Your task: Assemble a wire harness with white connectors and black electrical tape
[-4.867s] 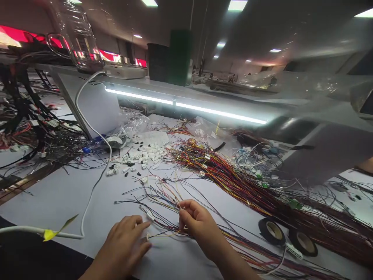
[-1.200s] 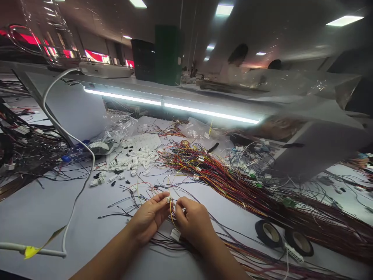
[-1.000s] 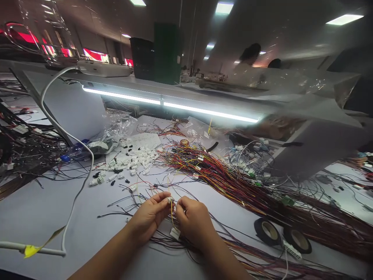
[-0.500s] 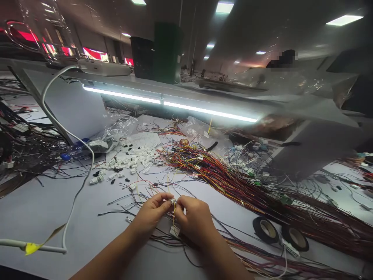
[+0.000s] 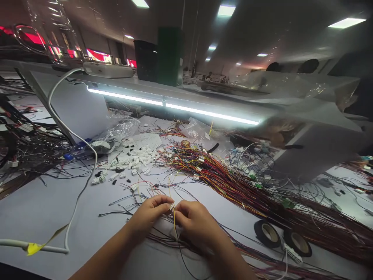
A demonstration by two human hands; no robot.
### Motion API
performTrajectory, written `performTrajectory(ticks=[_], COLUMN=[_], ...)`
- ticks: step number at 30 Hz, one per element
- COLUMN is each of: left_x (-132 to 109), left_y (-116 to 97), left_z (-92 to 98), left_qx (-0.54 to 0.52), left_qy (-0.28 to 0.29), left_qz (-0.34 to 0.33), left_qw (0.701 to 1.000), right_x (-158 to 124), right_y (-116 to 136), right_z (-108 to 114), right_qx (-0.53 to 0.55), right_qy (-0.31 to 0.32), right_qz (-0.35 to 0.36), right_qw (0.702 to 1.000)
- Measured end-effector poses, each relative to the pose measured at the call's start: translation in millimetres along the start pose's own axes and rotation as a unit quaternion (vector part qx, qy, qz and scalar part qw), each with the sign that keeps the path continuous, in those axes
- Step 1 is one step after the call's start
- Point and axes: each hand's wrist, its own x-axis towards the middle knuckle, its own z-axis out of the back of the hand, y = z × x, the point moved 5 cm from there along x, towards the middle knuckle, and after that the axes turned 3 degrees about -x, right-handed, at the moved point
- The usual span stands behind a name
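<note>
Between my two hands, above the white table, is a small white connector housing [image 5: 171, 206]. My left hand [image 5: 151, 214] pinches it between thumb and fingertips. Fingers curled, my right hand [image 5: 194, 221] is closed at the connector's right side, on a yellow wire [image 5: 174, 222] that hangs down from there. The exact contact at its fingertips is partly hidden. Under the hands lie dark wires, and another white connector [image 5: 173, 234] is partly covered by my right hand. More loose dark wires [image 5: 122, 212] with crimped ends spread out left of the hands.
Many loose white connectors [image 5: 140, 157] lie beyond my left hand. A thick bundle of red, yellow and dark wires [image 5: 221, 175] runs to the right. Two black tape rolls [image 5: 266, 233] sit at right. A white cable [image 5: 84, 190] crosses the left side; a light tube [image 5: 204, 111] hangs beneath the shelf.
The view has shifted slightly. Both hands stay together at the small connector, which shows more now; my right hand has turned a little and covers more of the connector below.
</note>
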Motion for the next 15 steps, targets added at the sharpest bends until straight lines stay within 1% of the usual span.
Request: performTrajectory(ticks=[1, 2, 3, 4, 5, 6, 7, 8, 9, 10, 11, 13, 15], left_x=[-3, -7, -12, -19, -28, -39, -48, -55, -59, -58, -54, -47, -42], left_y=[-7, -15, -24, -31, -35, -38, -39, -40, -40, -41, -41, -40, -37], left_z=[1.9, 2.8, 1.1, -3.2, -8.7, -13.8, -17.3, -19.3, -20.3, -20.5, -20.2, -18.9, -18.9], left_qx=[-0.003, 0.001, 0.019, 0.048, 0.084, 0.119, 0.147, 0.164, 0.171, 0.170, 0.168, 0.161, 0.149], left_qy=[0.013, 0.040, 0.094, 0.173, 0.267, 0.357, 0.430, 0.471, 0.482, 0.464, 0.433, 0.370, 0.344], left_qz=[-0.016, -0.036, -0.049, -0.048, -0.030, -0.004, 0.023, 0.044, 0.055, 0.056, 0.051, 0.038, 0.034], left_qw=[1.000, 0.999, 0.994, 0.983, 0.959, 0.926, 0.891, 0.866, 0.858, 0.868, 0.884, 0.914, 0.926], right_x=[1, 2, 4, 5, 7, 8, 9, 10, 13, 15, 20, 33, 57], right_y=[-2, -6, -13, -22, -31, -40, -47, -53, -56, -56, -54, -43, -27], right_z=[5, 11, 18, 26, 32, 35, 36, 34, 31, 28, 27, 29, 38], right_qx=[0.049, 0.084, 0.094, 0.076, 0.034, -0.019, -0.070, -0.109, -0.132, -0.144, -0.152, -0.168, -0.189], right_qy=[0.016, 0.013, -0.008, -0.045, -0.087, -0.121, -0.141, -0.145, -0.141, -0.137, -0.137, -0.147, -0.158], right_qz=[-0.001, -0.009, -0.023, -0.042, -0.062, -0.077, -0.086, -0.087, -0.079, -0.063, -0.042, -0.002, 0.025], right_qw=[0.999, 0.996, 0.995, 0.995, 0.994, 0.989, 0.984, 0.980, 0.978, 0.978, 0.978, 0.975, 0.969])
